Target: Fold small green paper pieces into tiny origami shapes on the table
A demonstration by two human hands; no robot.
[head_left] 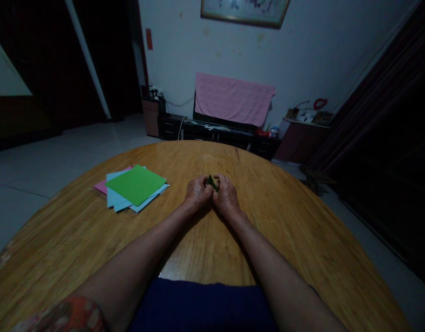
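A small folded piece of green paper [212,182] is held between my two hands over the middle of the table. My left hand [197,191] is closed on its left side, and my right hand [226,195] grips it from the right. The hands touch at the thumbs. Only a pointed dark green part shows above the fingers; the rest of the fold is hidden. To the left lies a fanned stack of paper sheets, with a bright green sheet [136,184] on top of light blue sheets [114,199] and a pink sheet [100,186].
The round wooden table [288,230] fills the foreground, its curved edge all around. Beyond it, a pink cloth [233,99] drapes over a screen on a low dark cabinet [212,133]. A side cabinet [302,140] with small items stands at the right, near a dark curtain.
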